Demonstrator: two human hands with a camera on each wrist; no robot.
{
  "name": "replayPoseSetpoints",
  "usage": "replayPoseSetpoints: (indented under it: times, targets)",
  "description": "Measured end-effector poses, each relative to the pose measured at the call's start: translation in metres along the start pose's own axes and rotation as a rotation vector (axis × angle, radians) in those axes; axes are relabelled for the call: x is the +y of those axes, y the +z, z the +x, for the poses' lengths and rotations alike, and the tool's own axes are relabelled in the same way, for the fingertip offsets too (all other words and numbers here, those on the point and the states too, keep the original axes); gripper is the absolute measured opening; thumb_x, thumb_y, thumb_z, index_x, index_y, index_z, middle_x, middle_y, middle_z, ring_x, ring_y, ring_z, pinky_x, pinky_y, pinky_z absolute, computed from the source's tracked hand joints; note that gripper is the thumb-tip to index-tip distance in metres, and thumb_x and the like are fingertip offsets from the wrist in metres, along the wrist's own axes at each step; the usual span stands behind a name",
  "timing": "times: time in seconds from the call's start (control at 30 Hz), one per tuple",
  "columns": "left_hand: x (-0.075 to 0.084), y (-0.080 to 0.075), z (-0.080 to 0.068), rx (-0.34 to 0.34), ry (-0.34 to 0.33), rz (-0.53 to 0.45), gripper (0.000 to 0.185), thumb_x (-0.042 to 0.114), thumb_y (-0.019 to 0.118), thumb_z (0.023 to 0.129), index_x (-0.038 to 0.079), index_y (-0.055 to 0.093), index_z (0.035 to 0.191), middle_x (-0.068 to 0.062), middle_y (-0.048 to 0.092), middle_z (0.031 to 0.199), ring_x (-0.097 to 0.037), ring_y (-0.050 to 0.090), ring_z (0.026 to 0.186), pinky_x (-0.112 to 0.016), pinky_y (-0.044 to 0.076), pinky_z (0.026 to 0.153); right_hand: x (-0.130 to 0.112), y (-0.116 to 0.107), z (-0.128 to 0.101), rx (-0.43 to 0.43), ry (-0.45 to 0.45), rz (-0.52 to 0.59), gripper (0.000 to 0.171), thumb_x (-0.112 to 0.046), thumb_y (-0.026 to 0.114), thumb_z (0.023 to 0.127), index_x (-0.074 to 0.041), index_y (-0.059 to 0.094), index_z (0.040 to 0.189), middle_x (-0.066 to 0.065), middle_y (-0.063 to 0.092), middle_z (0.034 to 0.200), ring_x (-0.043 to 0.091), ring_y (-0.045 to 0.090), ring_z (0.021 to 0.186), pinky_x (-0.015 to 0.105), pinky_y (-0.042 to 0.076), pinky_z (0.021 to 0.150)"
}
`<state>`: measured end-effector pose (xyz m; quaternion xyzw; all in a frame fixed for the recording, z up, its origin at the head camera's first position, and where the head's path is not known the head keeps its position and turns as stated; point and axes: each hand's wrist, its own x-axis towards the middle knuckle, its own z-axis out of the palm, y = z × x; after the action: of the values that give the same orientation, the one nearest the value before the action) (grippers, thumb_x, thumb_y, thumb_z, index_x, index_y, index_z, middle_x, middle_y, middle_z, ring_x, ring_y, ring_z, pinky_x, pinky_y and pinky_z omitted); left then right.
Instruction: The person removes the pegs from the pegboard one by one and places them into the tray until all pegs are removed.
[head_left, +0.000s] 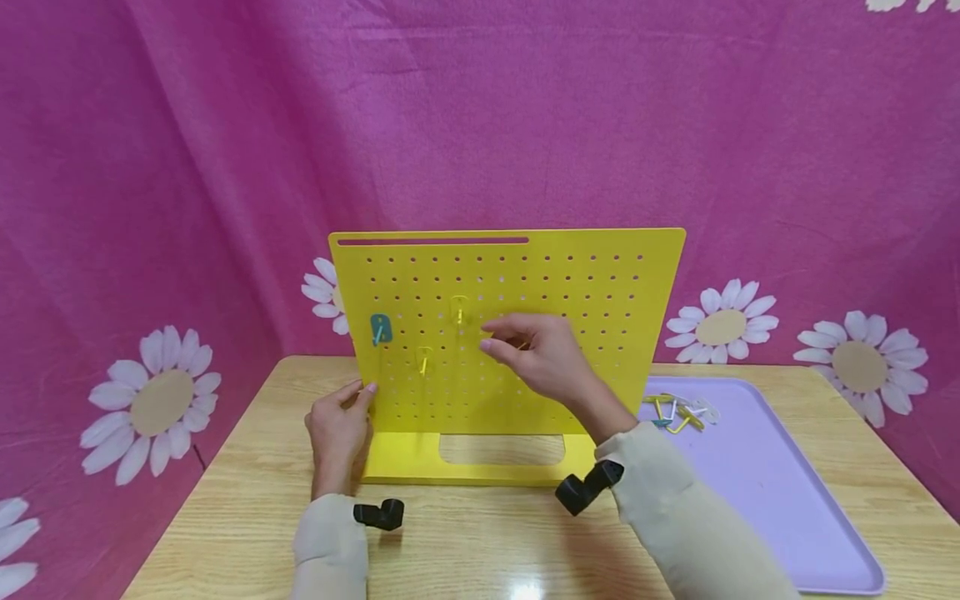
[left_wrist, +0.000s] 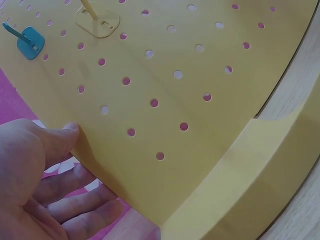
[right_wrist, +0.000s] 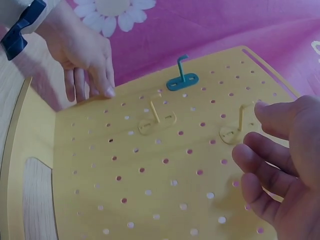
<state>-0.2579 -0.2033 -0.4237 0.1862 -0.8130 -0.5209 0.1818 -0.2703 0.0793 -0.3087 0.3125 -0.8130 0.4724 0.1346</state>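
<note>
One beige cloth sleeve (head_left: 693, 521) leads to the right hand (head_left: 536, 354), loosely spread near a yellow L-shaped hook (head_left: 460, 315) on the upright yellow perforated board (head_left: 536, 288), whose left edge the left hand (head_left: 337, 423) pinches.

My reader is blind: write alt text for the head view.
The left hand grips the left edge of a yellow pegboard bearing one teal hook and two yellow hooks; the right hand hovers before it. Loose hooks lie on a purple tray at right.
</note>
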Motion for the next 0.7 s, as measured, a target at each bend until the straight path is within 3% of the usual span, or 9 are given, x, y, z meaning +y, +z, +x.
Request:
replayPoseSetpoints:
  times: [0.23,0.5,0.7]
  targets:
    - [-0.001,0.001,0.001,0.002,0.011,-0.003,0.041,0.032,0.068,0.097,0.008,0.068,0.129,-0.017,0.067,0.124,-0.034,0.054,0.121,-0.049,0.045,0.099,-0.006,0.012,0.012,0.006,0.04,0.048,0.025,-0.013,0.073,0.093,0.0,0.073,0.115,0.003,0.074,0.087,0.019,0.068,0.073,0.033,0.056,0.06]
    - [-0.002,0.001,0.003,0.0,0.01,-0.012,0.041,0.032,0.069,0.097,0.007,0.068,0.129,-0.017,0.067,0.124,-0.032,0.058,0.116,-0.045,0.052,0.092,-0.009,0.025,0.021,0.006,0.08,0.086,0.024,-0.011,0.072,0.093,0.002,0.073,0.113,0.006,0.074,0.089,0.017,0.067,0.073,0.033,0.057,0.062]
    - [-0.002,0.0,0.002,0.003,0.011,-0.006,0.041,0.033,0.069,0.096,0.008,0.069,0.128,-0.016,0.067,0.124,-0.032,0.056,0.119,-0.046,0.047,0.097,-0.008,0.03,0.023,0.013,0.082,0.084,0.02,-0.01,0.071,0.095,0.001,0.074,0.11,0.008,0.073,0.089,0.018,0.065,0.073,0.032,0.055,0.059]
